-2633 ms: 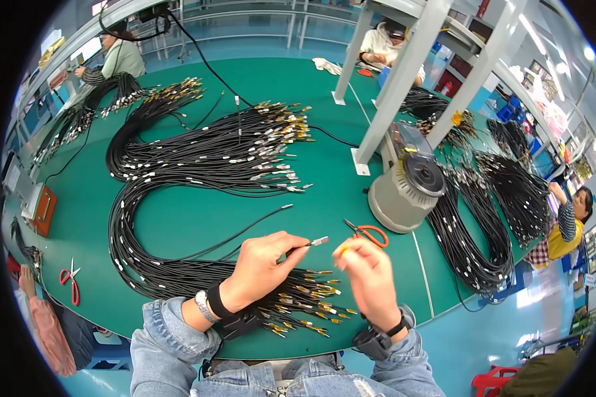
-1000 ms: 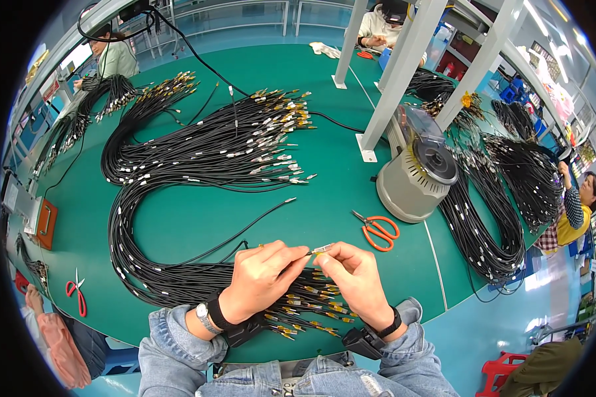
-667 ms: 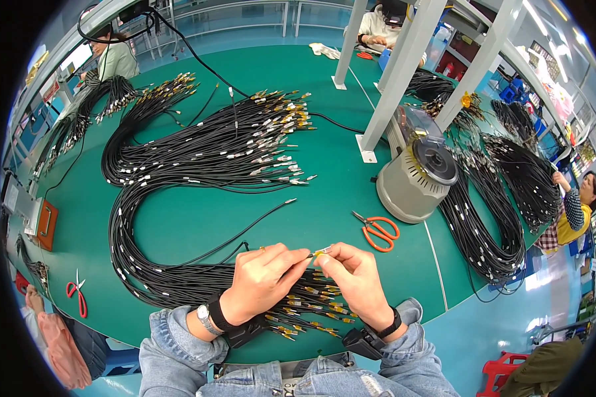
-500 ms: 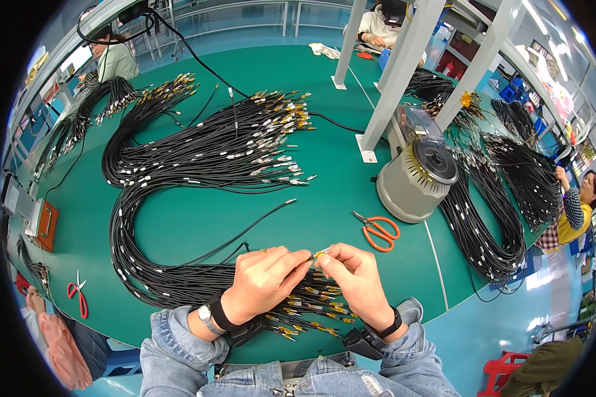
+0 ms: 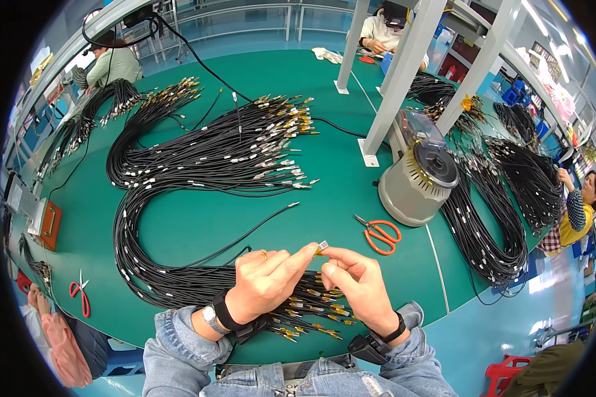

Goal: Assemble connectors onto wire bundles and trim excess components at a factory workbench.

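In front of me, above the table, my left hand pinches a cable end with a yellow band and a white tip between thumb and forefinger. My right hand is close on its right. Its forefinger reaches to the cable end, while its thumb sits lower and apart, so nothing shows gripped between the two. Beneath both hands lies a bundle of black cables with white tags, curving round from the left. Several yellow-banded ends of this bundle fan out below my hands.
Orange-handled scissors and a round grey tape dispenser stand to the right on the green table. Grey posts rise behind. Red-handled scissors lie left. More cable bundles lie far right. Co-workers sit around the table.
My right thumb has come away from the cable end and dropped lower. My left fingers have shifted slightly up and right with the cable end, which now points upward.
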### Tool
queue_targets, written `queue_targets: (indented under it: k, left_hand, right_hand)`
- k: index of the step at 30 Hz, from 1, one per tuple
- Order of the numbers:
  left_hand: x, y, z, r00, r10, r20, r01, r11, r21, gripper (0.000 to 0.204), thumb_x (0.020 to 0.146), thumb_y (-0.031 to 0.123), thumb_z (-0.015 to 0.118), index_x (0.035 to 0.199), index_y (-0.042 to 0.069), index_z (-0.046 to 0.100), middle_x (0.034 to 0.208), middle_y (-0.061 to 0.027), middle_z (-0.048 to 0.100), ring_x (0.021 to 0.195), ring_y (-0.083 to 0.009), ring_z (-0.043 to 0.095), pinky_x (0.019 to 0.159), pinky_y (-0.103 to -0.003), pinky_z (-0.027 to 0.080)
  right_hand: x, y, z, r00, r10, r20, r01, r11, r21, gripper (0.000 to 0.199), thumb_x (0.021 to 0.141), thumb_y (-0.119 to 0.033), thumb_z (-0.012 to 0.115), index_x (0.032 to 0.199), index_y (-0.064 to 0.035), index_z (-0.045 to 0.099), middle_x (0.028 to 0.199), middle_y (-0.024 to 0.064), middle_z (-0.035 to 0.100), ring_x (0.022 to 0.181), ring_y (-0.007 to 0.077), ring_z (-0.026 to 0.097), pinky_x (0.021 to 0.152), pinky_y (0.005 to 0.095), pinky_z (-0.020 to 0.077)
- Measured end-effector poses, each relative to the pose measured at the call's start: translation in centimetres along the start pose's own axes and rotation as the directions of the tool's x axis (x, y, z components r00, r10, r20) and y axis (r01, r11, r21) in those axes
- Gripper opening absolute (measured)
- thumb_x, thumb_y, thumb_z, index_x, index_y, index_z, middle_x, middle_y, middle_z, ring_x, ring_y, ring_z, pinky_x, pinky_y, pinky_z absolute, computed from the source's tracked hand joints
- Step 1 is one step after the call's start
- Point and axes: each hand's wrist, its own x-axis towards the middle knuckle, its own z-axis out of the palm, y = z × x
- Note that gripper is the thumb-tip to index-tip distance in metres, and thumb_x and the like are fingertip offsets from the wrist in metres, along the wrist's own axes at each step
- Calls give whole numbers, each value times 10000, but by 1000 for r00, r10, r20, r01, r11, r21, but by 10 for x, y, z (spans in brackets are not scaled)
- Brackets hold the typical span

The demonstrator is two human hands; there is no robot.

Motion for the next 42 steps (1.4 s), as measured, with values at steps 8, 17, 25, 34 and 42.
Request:
queue_targets:
  k: [8, 17, 25, 34, 42]
  left_hand:
    - [-2, 1, 2, 999, -34, 8, 34, 999, -22, 393, 699, -26, 694, 1068, 95, 632, 492, 20, 405, 381, -117, 385, 379, -267, 277]
    - [-3, 0, 2, 999, -31, -20, 30, 997, -66, 413, 704, -6, 696, 1100, 89, 624, 517, 32, 385, 379, -114, 370, 375, -262, 294]
    - [2, 7, 1, 985, -168, -35, 160, 973, -164, 217, 712, -10, 697, 911, 61, 645, 538, -18, 544, 400, -123, 484, 390, -249, 345]
    - [2, 14, -1, 962, -272, 29, 270, 927, -262, 65, 775, 8, 653, 824, 26, 616, 534, -48, 557, 405, -149, 515, 393, -255, 372]
    - [2, 21, -4, 880, -419, 223, 474, 778, -412, 116, 870, 46, 553, 767, -1, 576, 495, -39, 530, 395, -108, 501, 382, -247, 363]
  right_hand:
    - [2, -2, -8, 974, 196, 110, -221, 926, 307, 378, 881, -100, 535, 1218, 61, 476, 700, 24, 528, 626, 97, 475, 594, 230, 392]
    - [4, 3, 5, 998, 53, 13, -55, 981, 184, 185, 867, -105, 589, 995, 27, 566, 768, 8, 538, 659, 59, 448, 594, 197, 358]
    - [4, 5, 6, 999, -30, -43, 37, 987, 158, 74, 843, -53, 621, 876, 12, 613, 817, -1, 556, 698, 49, 465, 611, 198, 372]
    - [4, 9, 7, 992, -114, -44, 119, 986, 113, 55, 844, -28, 609, 858, 24, 617, 840, 21, 570, 750, 71, 506, 671, 210, 410]
    - [5, 14, 5, 990, -140, -36, 143, 984, 107, 76, 853, -67, 625, 866, 7, 629, 862, 21, 590, 765, 70, 529, 682, 207, 421]
